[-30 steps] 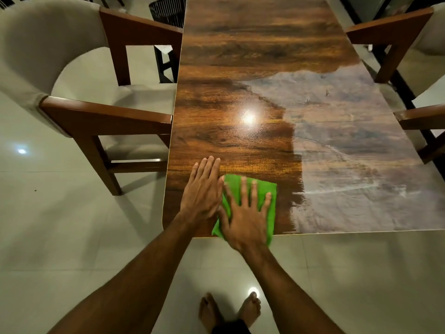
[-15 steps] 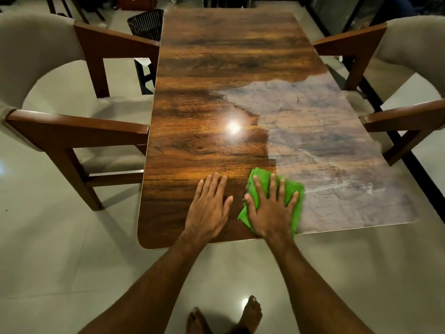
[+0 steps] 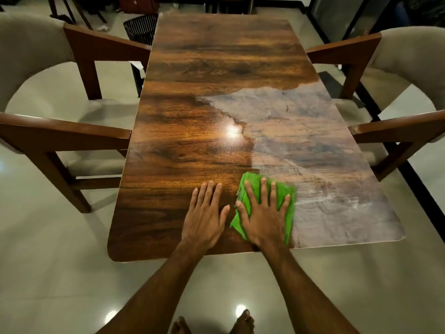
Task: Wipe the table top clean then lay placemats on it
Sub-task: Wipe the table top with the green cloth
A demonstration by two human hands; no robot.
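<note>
glossy pale floor tiles surround a long wooden table top (image 3: pixel 192 145) whose left and far parts shine dark brown, while its right near part carries a cloudy whitish film (image 3: pixel 320 160) with streaks. two armchairs with wooden arms stand against the table, one on the left (image 3: pixel 60 131) and one on the right (image 3: pixel 397 126). near the front edge, the right hand (image 3: pixel 263 213) lies flat with fingers spread, pressing a crumpled green cloth (image 3: pixel 285 196) onto the wood at the border of the film. just beside it, the left hand (image 3: pixel 207 213) rests palm down on the bare wood, fingers close together, holding nothing. bare feet (image 3: pixel 242 324) show below.
</note>
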